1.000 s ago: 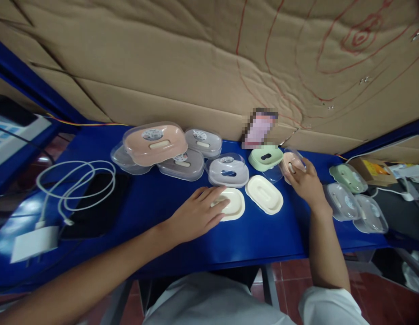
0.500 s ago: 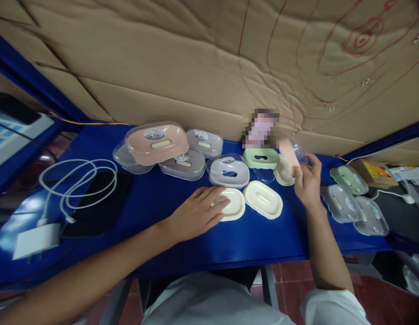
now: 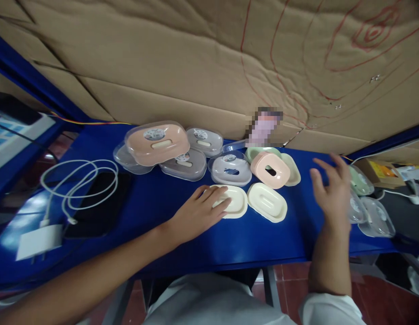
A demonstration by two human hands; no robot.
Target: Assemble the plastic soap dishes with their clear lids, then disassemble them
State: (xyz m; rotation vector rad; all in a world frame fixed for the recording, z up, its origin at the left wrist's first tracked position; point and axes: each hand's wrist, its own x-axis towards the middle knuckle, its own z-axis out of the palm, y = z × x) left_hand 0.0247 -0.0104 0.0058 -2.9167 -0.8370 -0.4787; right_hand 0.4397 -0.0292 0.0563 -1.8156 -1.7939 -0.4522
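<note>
My left hand [image 3: 204,210] lies open, its fingers over the left side of a cream oval tray [image 3: 238,203]. A second cream tray [image 3: 267,202] rests just to the right of that one. Beyond them sit a grey soap box [image 3: 230,169] with a hole in its top and a peach cover [image 3: 270,170] with a similar hole. The peach piece overlaps a green cover [image 3: 260,152] and another cream tray [image 3: 293,169]. My right hand [image 3: 332,189] hovers over the table's right part, fingers spread, with nothing in it.
Soap boxes in clear covers, a peach one [image 3: 158,141] on top, stand at the left. More wrapped boxes [image 3: 376,216] lie at the right. A white cable and charger [image 3: 40,241] and a black phone-like slab [image 3: 94,212] occupy the left side. Cardboard [image 3: 145,58] lines the back.
My right hand has let go of the peach cover and moved right. That cover now rests over the green one. My left hand has hardly moved.
</note>
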